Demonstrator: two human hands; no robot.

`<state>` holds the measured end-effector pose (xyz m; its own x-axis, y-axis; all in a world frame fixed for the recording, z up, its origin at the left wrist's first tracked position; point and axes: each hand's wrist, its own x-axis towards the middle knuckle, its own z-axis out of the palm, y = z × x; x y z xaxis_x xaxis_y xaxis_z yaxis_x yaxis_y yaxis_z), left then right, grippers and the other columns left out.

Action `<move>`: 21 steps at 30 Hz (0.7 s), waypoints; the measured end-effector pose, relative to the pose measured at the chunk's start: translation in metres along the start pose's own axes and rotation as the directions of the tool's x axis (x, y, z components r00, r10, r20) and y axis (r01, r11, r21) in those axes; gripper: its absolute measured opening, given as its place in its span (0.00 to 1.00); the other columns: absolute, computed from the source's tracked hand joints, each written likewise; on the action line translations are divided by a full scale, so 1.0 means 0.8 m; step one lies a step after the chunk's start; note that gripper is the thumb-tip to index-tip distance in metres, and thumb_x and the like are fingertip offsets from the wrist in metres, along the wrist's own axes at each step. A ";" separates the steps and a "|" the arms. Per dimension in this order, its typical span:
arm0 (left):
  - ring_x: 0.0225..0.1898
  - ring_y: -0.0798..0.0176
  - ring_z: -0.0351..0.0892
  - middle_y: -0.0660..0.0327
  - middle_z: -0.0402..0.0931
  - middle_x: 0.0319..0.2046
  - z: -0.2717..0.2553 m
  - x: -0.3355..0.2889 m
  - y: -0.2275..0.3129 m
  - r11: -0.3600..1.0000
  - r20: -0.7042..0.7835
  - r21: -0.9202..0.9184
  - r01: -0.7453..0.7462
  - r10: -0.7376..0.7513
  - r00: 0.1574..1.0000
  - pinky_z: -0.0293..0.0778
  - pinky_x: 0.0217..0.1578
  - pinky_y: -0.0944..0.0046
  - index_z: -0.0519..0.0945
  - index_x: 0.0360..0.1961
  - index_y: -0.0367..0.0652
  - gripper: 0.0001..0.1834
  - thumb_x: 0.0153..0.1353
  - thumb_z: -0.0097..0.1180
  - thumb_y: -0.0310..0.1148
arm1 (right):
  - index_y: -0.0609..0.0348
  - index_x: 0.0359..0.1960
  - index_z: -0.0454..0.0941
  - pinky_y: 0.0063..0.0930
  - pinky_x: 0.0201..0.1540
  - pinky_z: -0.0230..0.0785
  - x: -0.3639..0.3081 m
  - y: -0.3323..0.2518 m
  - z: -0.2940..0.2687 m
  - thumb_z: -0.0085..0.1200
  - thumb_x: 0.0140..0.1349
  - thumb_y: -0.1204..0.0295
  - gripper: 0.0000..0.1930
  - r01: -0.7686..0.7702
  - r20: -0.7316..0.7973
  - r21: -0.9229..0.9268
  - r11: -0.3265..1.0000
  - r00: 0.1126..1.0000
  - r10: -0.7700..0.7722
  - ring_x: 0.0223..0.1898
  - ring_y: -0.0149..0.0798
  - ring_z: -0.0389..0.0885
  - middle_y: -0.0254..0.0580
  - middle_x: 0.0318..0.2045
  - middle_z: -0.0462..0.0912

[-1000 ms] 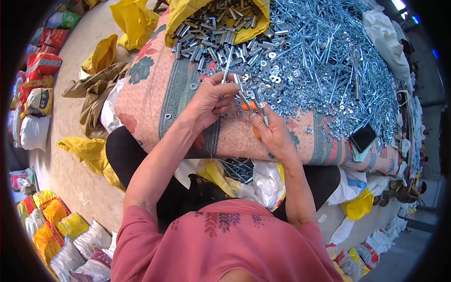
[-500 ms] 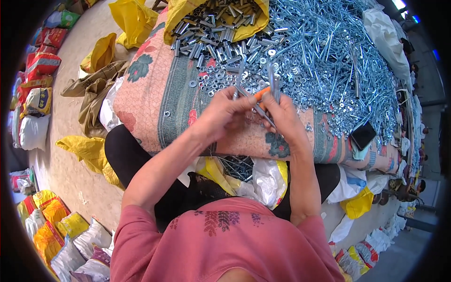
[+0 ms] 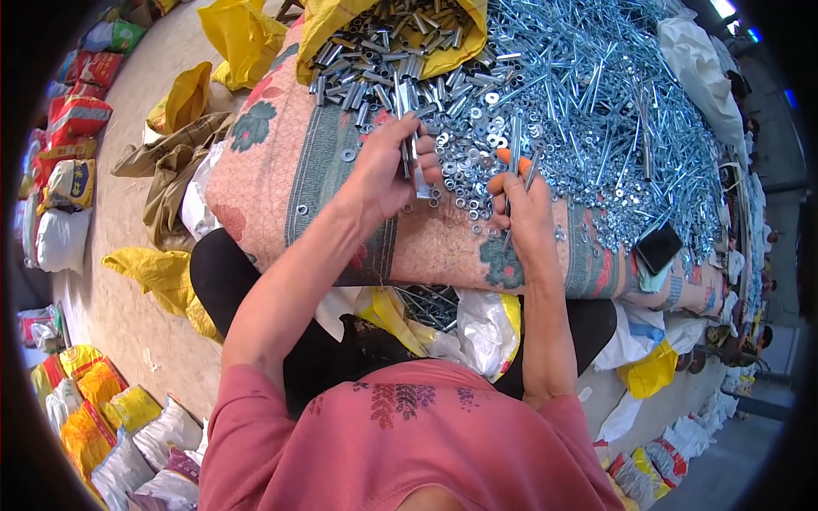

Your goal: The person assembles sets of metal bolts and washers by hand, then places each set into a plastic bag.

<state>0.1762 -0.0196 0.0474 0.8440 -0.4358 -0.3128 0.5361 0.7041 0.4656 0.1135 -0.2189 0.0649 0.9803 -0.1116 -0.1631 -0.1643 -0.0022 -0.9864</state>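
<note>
My left hand is closed around several long metal bolts, which stick out past its fingers at both ends. It is just short of a heap of short metal tubes. To the right, my right hand grips another few long bolts, pointing away from me. Orange covers sit on its fingertips. Loose washers and nuts lie between and beyond the hands on a flower-patterned cloth. How many bolts each hand holds is hard to make out.
A large pile of long bolts spreads over the far right. The tubes spill from a yellow sack. A black flat device lies at the right edge. Below, an open white sack stands between my legs; filled sacks line the left.
My hands have drawn apart from where they met. The left has shifted left and away from me with its bolts; the right has moved slightly right, still gripping bolts.
</note>
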 end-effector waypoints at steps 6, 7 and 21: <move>0.32 0.43 0.75 0.51 0.74 0.25 -0.009 0.038 0.006 -0.539 0.453 0.824 -0.176 0.440 0.776 0.69 0.32 0.49 0.71 0.29 0.40 0.11 0.50 0.56 0.34 | 0.61 0.51 0.66 0.12 0.13 0.55 -0.008 -0.006 -0.001 0.40 0.67 0.68 0.14 0.111 0.111 -0.005 0.994 0.988 -0.110 0.10 0.20 0.60 0.39 0.22 0.75; 0.32 0.43 0.75 0.51 0.74 0.25 -0.013 0.042 0.009 -0.540 0.453 0.823 -0.175 0.440 0.775 0.69 0.32 0.49 0.71 0.29 0.40 0.11 0.50 0.56 0.34 | 0.60 0.50 0.66 0.12 0.12 0.54 -0.009 -0.007 0.000 0.40 0.67 0.68 0.14 0.114 0.119 -0.019 0.993 0.987 -0.111 0.09 0.20 0.59 0.41 0.21 0.76; 0.11 0.81 0.55 0.65 0.72 0.20 0.022 -0.026 0.016 0.740 -0.010 0.671 0.053 -0.063 0.998 0.47 0.10 0.78 0.72 0.34 0.42 0.08 0.59 0.54 0.33 | 0.60 0.49 0.67 0.08 0.13 0.51 -0.021 -0.011 -0.002 0.46 0.64 0.71 0.13 -0.093 0.383 0.137 0.986 0.923 0.034 0.09 0.17 0.59 0.41 0.22 0.79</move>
<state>0.1659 -0.0118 0.0741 0.8086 -0.4731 -0.3499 0.4532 0.1213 0.8831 0.0984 -0.2183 0.0765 0.9413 0.2778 -0.1919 -0.2383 0.1443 -0.9604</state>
